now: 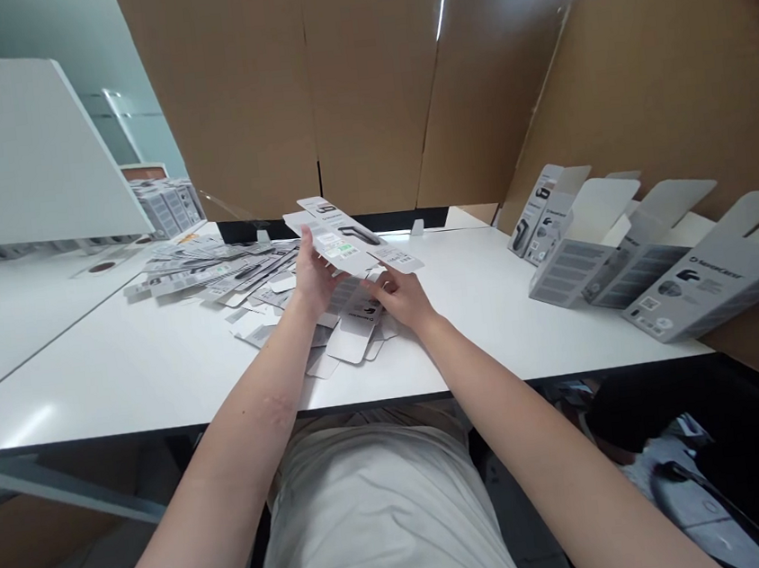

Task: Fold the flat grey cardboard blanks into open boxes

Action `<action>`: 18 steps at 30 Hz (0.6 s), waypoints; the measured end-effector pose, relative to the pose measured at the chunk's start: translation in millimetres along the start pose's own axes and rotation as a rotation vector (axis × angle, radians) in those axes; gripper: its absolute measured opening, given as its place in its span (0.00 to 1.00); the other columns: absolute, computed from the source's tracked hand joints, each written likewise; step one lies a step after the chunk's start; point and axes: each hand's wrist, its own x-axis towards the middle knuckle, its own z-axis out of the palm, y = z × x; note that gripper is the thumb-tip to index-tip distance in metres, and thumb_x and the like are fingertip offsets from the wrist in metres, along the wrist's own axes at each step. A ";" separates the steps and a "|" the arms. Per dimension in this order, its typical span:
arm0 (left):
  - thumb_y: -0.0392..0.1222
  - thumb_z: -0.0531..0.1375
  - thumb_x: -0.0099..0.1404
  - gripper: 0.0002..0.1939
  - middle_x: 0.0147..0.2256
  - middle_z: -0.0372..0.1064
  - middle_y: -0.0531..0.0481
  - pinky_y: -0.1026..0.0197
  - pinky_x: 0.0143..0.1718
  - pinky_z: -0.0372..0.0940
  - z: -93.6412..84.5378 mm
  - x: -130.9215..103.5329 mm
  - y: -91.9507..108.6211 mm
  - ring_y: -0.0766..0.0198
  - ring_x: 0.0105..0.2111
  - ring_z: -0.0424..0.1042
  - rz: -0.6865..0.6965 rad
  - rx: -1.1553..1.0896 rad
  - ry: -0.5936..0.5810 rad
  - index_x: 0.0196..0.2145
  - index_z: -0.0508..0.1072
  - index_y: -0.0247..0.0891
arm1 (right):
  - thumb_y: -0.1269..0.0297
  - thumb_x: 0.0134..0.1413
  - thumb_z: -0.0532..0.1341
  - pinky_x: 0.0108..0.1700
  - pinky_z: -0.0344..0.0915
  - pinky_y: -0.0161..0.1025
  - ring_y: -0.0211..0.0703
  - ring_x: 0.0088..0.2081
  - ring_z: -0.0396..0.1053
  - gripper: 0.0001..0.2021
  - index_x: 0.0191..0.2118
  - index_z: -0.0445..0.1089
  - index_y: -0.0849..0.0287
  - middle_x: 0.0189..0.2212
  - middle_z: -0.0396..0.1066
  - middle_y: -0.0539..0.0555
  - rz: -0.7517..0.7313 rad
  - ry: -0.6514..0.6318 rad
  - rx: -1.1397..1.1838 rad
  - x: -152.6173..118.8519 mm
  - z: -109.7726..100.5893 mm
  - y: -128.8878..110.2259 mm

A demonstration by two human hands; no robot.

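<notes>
A flat printed carton (340, 238) is raised above the pile, tilted, with flaps sticking out at its ends. My left hand (314, 273) grips its left side, thumb on the printed face. At its lower right edge, my right hand (400, 293) has its fingers bent together against a flap. Below both hands lies a loose pile of flat grey and white cartons (249, 275), spreading to the left. Another carton (356, 322) with a white flap lies right under my hands.
Several opened boxes (684, 284) stand with raised flaps at the right of the white table (480, 337). Brown cardboard panels (372, 86) rise behind and on the right. A white divider (19, 150) and more stacked boxes (171, 206) are at the back left.
</notes>
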 end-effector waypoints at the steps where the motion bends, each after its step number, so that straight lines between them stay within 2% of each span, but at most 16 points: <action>1: 0.77 0.52 0.85 0.38 0.59 0.86 0.39 0.48 0.57 0.81 1.9 -4.9 2.2 0.41 0.65 0.83 0.003 -0.002 -0.060 0.65 0.81 0.44 | 0.26 0.71 0.67 0.42 0.74 0.50 0.53 0.31 0.75 0.32 0.59 0.86 0.48 0.36 0.84 0.55 -0.001 0.010 0.005 -1.3 0.2 -1.4; 3: 0.80 0.48 0.85 0.43 0.62 0.85 0.37 0.46 0.59 0.81 4.8 -14.3 6.2 0.37 0.67 0.81 -0.001 0.000 -0.163 0.66 0.81 0.42 | 0.24 0.68 0.68 0.38 0.73 0.48 0.51 0.30 0.73 0.32 0.55 0.86 0.48 0.35 0.82 0.54 0.012 0.026 0.023 -3.6 1.4 -3.4; 5: 0.84 0.45 0.82 0.48 0.63 0.85 0.37 0.42 0.62 0.80 6.1 -21.3 8.8 0.35 0.69 0.80 -0.012 0.007 -0.233 0.65 0.82 0.42 | 0.22 0.66 0.69 0.36 0.72 0.47 0.50 0.29 0.72 0.34 0.56 0.86 0.48 0.33 0.81 0.54 0.034 0.041 0.052 -4.5 4.0 -4.1; 7: 0.87 0.46 0.80 0.49 0.62 0.85 0.39 0.37 0.66 0.78 5.9 -24.6 9.0 0.34 0.71 0.79 -0.013 -0.003 -0.283 0.64 0.83 0.44 | 0.20 0.63 0.70 0.34 0.71 0.47 0.50 0.29 0.72 0.38 0.60 0.85 0.49 0.33 0.80 0.53 0.024 0.046 0.119 -3.4 7.6 -2.7; 10: 0.90 0.51 0.76 0.50 0.61 0.86 0.39 0.32 0.72 0.73 3.4 -22.3 4.8 0.30 0.75 0.74 0.022 -0.082 -0.333 0.61 0.84 0.44 | 0.15 0.56 0.72 0.33 0.70 0.45 0.47 0.29 0.72 0.49 0.68 0.80 0.49 0.34 0.80 0.51 -0.058 0.015 0.289 1.1 13.5 2.9; 14: 0.94 0.59 0.66 0.53 0.58 0.87 0.34 0.31 0.76 0.69 -2.2 -13.3 -2.5 0.24 0.75 0.72 0.054 -0.194 -0.331 0.57 0.86 0.40 | 0.13 0.53 0.72 0.34 0.69 0.42 0.47 0.31 0.74 0.57 0.75 0.75 0.52 0.30 0.76 0.48 -0.140 -0.105 0.446 6.6 18.3 11.6; 18: 0.93 0.63 0.65 0.50 0.54 0.87 0.36 0.32 0.75 0.71 -7.8 -6.3 -5.5 0.25 0.73 0.76 0.063 -0.219 -0.260 0.55 0.86 0.43 | 0.17 0.54 0.75 0.36 0.70 0.43 0.47 0.31 0.73 0.57 0.77 0.73 0.53 0.30 0.76 0.48 -0.114 -0.185 0.411 6.3 18.8 12.8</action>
